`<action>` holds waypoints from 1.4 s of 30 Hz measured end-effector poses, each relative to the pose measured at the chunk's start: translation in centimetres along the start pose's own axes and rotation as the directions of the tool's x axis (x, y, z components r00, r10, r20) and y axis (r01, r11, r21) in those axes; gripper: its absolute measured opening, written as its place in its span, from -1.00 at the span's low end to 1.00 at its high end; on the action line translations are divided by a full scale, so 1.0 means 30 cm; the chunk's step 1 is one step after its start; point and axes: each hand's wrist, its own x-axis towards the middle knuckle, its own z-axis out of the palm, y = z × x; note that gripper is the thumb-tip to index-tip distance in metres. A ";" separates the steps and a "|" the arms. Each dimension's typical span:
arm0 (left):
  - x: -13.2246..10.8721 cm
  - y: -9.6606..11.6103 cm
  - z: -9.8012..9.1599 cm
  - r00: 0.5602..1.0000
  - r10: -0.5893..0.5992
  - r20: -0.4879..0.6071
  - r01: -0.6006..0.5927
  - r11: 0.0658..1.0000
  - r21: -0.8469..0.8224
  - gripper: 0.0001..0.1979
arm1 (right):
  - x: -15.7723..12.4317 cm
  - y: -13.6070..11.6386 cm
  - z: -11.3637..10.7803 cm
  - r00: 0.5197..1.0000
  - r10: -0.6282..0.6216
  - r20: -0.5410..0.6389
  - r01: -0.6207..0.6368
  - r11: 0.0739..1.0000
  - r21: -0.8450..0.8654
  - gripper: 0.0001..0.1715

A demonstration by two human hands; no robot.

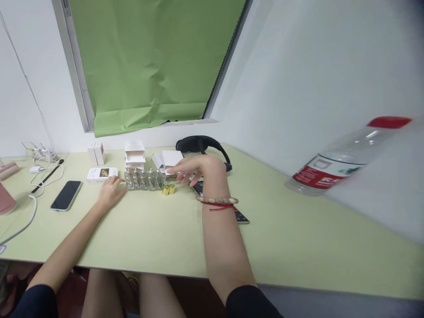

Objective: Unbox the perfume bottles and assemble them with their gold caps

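A row of several small clear glass bottles [145, 180] stands side by side on the table. My left hand [111, 193] rests at the row's left end, fingers loosely stretched and apart, with a flat white box [102, 175] just behind it. Over the right end of the row reaches my right hand [198, 167], its wrist bent and its fingers spread; nothing shows in it. Whether its fingertips touch the last bottle I cannot tell. Gold caps [168, 190] lie in front of the bottles at that end.
White open boxes [135, 154] and a black headset strap [208, 143] lie behind the bottles. A dark notebook-like item [241, 217] is partly under my right arm. A phone [66, 195] and cables [43, 170] are at left; a plastic bottle [341, 165] stands at right.
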 end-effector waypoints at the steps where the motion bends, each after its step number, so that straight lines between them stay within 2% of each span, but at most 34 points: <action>1: 0.002 -0.008 -0.002 1.000 -0.016 -0.026 0.017 1.000 0.021 -0.63 | -0.004 -0.002 0.000 1.000 0.010 0.013 -0.011 1.000 0.024 -0.54; 5: 0.001 -0.046 0.005 0.974 -0.209 -0.089 0.213 0.976 0.039 -0.33 | -0.004 -0.009 -0.001 0.999 0.008 0.034 -0.010 0.999 0.053 -0.48; 8: -0.003 -0.063 0.015 0.948 -0.310 -0.066 0.313 0.949 0.043 -0.25 | 0.018 -0.010 0.001 0.999 0.014 0.046 -0.015 0.999 0.035 -0.43; 15: -0.001 -0.045 0.006 0.955 -0.282 -0.093 0.292 0.949 0.121 -0.36 | 0.075 -0.006 0.004 0.995 -0.052 0.088 0.051 0.999 0.013 -0.24; 24: 0.010 -0.044 -0.005 0.946 -0.295 -0.137 0.310 0.944 0.111 -0.68 | 0.049 -0.037 0.016 0.995 -0.068 0.078 0.067 0.998 0.004 -0.36; 28: 0.014 -0.060 -0.017 0.944 -0.302 -0.133 0.313 0.947 0.068 -0.68 | 0.016 -0.066 0.025 0.994 -0.081 0.077 0.083 0.996 -0.033 -0.40; 30: 0.014 -0.068 -0.021 0.931 -0.318 -0.179 0.324 0.946 0.006 -0.66 | -0.010 -0.090 0.034 0.994 -0.098 0.055 0.102 0.992 -0.080 -0.45; 32: 0.012 -0.073 -0.024 0.896 -0.352 -0.271 0.345 0.935 -0.076 -0.63 | -0.033 -0.118 0.049 0.985 -0.174 0.019 0.175 0.976 -0.130 -0.50; 34: 0.012 -0.076 -0.029 0.840 -0.393 -0.374 0.357 0.920 -0.164 -0.58 | -0.044 -0.149 0.073 0.941 -0.336 -0.026 0.327 0.929 -0.173 -0.53; 35: 0.012 -0.075 -0.033 0.813 -0.405 -0.418 0.351 0.914 -0.204 -0.56 | -0.043 -0.166 0.089 0.896 -0.441 -0.050 0.426 0.886 -0.182 -0.54; 37: 0.013 -0.072 -0.044 0.773 -0.413 -0.482 0.322 0.910 -0.263 -0.52 | -0.030 -0.201 0.125 0.772 -0.627 -0.101 0.610 0.777 -0.154 -0.56; 40: 0.013 -0.057 -0.065 0.754 -0.389 -0.529 0.270 0.918 -0.291 -0.47 | -0.001 -0.252 0.185 0.602 -0.764 -0.232 0.748 0.641 -0.172 -0.55; 42: 0.011 -0.042 -0.075 0.757 -0.358 -0.547 0.235 0.930 -0.284 -0.45 | 0.013 -0.279 0.221 0.523 -0.800 -0.293 0.761 0.593 -0.261 -0.58</action>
